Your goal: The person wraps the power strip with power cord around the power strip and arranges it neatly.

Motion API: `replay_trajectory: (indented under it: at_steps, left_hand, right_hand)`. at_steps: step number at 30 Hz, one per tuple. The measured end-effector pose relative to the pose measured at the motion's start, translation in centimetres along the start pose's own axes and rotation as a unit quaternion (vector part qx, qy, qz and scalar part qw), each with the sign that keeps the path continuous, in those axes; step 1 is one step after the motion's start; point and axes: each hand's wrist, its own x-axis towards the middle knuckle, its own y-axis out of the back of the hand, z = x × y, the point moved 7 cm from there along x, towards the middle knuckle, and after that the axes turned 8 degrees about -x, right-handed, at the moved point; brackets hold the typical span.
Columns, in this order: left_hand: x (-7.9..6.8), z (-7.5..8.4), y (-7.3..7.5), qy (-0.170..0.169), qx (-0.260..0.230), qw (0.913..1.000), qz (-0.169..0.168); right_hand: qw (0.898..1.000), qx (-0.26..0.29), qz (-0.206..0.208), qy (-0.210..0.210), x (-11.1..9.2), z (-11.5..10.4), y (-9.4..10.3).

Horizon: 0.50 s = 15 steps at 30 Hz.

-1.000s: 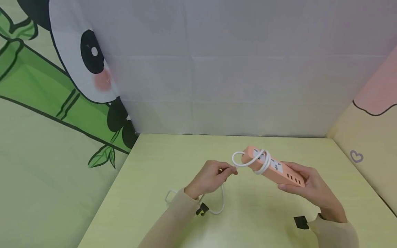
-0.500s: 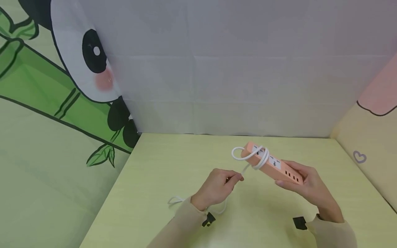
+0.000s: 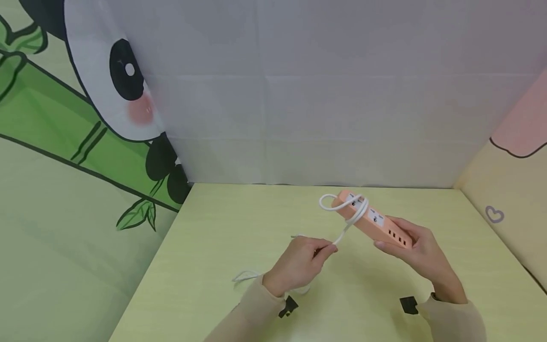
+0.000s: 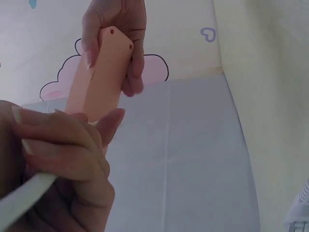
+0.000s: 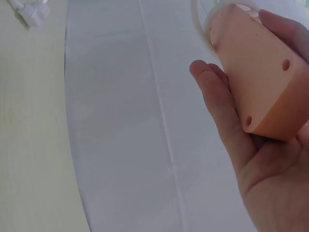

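Note:
An orange-pink power strip (image 3: 378, 230) with white sockets and several USB ports is held above the table, tilted with its far end up to the left. My right hand (image 3: 423, 249) grips its near end between thumb and fingers; its underside shows in the right wrist view. White cord (image 3: 358, 216) wraps around the strip's far part, with a loose loop sticking out at the tip. My left hand (image 3: 301, 263) pinches the cord just below and left of the wraps. In the left wrist view the cord (image 4: 29, 198) runs out through the curled fingers.
Slack cord (image 3: 245, 275) lies on the pale yellow table (image 3: 205, 237) near the left forearm. A white plug (image 5: 36, 14) lies on the table in the right wrist view. A grey-white panel (image 3: 325, 114) stands behind the table, with printed cloth at both sides.
My left hand has moved slightly right and down, drawing the cord under the strip and round it. The right hand with the power strip has risen a little and shifted left.

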Motion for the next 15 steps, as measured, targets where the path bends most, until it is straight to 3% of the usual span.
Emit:
replay_trajectory:
  at_steps: [7,15]
  left_hand:
    - [-1.5,0.5,1.2,0.002,-0.009,0.9999,-0.011]
    - [-2.9,0.8,2.1,-0.006,-0.015,0.9996,-0.023]
  right_hand:
    - [0.999,-0.022,0.018,-0.041,-1.1,0.2,-0.4]
    - [0.998,-0.036,0.030,-0.043,-2.2,-0.9,-1.1]
